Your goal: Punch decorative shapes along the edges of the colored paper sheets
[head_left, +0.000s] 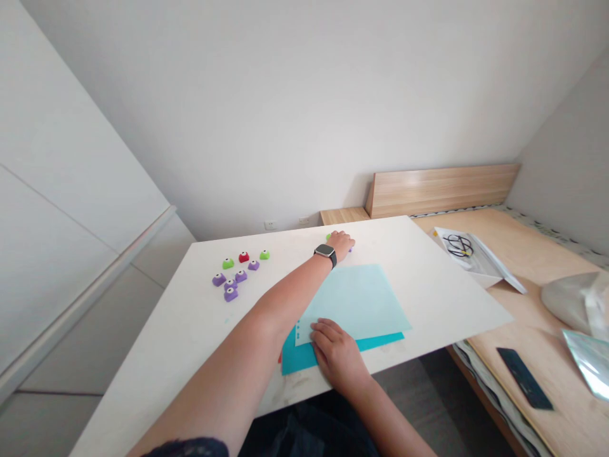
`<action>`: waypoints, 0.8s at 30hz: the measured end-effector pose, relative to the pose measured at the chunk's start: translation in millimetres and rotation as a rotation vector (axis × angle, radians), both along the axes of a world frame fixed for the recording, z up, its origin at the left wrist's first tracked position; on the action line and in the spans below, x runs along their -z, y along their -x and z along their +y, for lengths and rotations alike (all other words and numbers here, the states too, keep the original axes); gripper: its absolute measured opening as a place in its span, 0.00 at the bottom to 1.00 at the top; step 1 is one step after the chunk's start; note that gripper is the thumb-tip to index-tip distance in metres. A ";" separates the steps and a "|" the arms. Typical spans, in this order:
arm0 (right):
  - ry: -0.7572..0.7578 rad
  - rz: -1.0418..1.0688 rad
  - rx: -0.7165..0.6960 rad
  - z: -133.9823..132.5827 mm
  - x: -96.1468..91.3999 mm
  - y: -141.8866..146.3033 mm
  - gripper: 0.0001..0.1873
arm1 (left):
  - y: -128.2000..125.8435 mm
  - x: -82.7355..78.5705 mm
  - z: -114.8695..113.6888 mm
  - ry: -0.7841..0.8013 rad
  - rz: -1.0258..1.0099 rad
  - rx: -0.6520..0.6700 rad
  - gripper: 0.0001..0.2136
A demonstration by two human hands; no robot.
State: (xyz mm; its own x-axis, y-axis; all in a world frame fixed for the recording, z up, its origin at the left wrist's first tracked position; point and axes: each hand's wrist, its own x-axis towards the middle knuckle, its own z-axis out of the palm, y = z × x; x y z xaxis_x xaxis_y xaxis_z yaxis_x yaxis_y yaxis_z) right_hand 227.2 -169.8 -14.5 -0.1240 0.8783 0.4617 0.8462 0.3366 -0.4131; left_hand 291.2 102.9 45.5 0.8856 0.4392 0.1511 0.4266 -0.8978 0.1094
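My left hand (339, 245) lies at the far side of the white tabletop (428, 298), with a dark smartwatch (326, 255) on its wrist. Its curled fingers cover something; a green bit (328, 236) and a purple bit (350, 249) show at its edges. My right hand (337, 353) rests flat on the lower edge of a pale blue paper sheet (354, 301), which lies over a teal paper sheet (299, 355). Small holes mark the pale sheet's left corner. Left of my arm stands a group of several green, red and purple craft punches (235, 273).
The white board overhangs a light wooden surface (537, 330). There a white packet with black cord (459, 246), a dark flat slab (523, 377) and a silvery foil bag (590, 362) lie. A wooden headboard (440, 189) and wall sockets (271, 225) stand behind.
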 end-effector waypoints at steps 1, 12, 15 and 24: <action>0.005 -0.002 -0.002 -0.1 -0.2 -0.2 0.15 | -0.7 0.2 2.1 -0.001 0.021 0.001 0.10; 0.037 -0.056 -0.013 -3.0 -1.2 -1.9 0.14 | 41.7 3.5 6.9 0.022 0.141 0.063 0.10; 0.021 -0.057 -0.012 -3.5 0.2 -2.3 0.14 | 58.3 4.0 3.1 0.049 0.138 0.069 0.10; 0.015 -0.065 -0.008 -3.9 -1.0 -3.3 0.14 | 129.4 -22.6 -25.5 0.122 -0.151 -0.058 0.16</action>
